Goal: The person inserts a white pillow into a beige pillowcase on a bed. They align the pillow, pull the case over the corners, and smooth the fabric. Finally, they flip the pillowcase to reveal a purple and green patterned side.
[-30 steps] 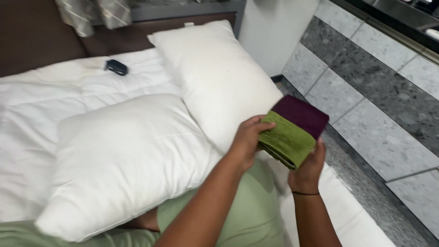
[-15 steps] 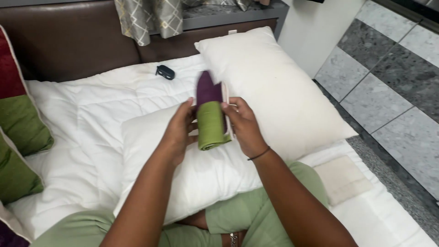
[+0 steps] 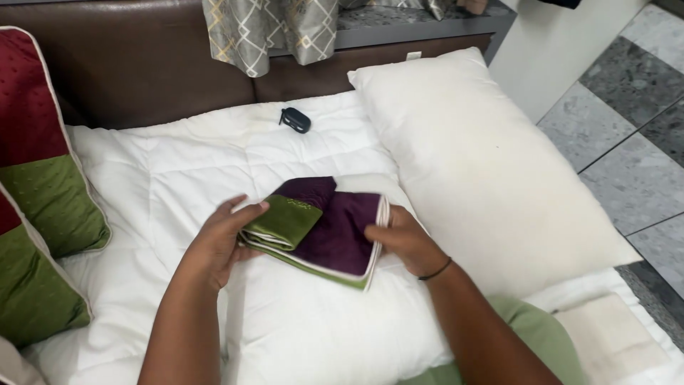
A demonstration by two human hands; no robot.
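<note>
Head view: both hands are now holding the folded pillow cover [image 3: 320, 228], purple and green with pale piping, flat over the near white pillow [image 3: 313, 328]; half a second ago it was standing upright between the palms, and a second ago it was being held off toward the tiled floor side, so the bundle is being brought in and laid down for opening, by my reading. The left hand [image 3: 221, 242] is pinching the green folded edge, thumb on top and fingers curled under. The right hand [image 3: 402, 239] is gripping the purple side at its piped edge, fingers closed on the cloth, a dark band at the wrist. Surface: a white quilted duvet [image 3: 178, 171] is covering the bed, with a second, larger white pillow [image 3: 484, 164] lying to the right. A small dark case [image 3: 295, 120] is sitting near the brown headboard [image 3: 142, 64]. Red-and-green cushions [image 3: 43, 185] are leaning at the left; patterned curtain [image 3: 271, 28] hanging behind; grey tiled floor [image 3: 627, 128] at right.
</note>
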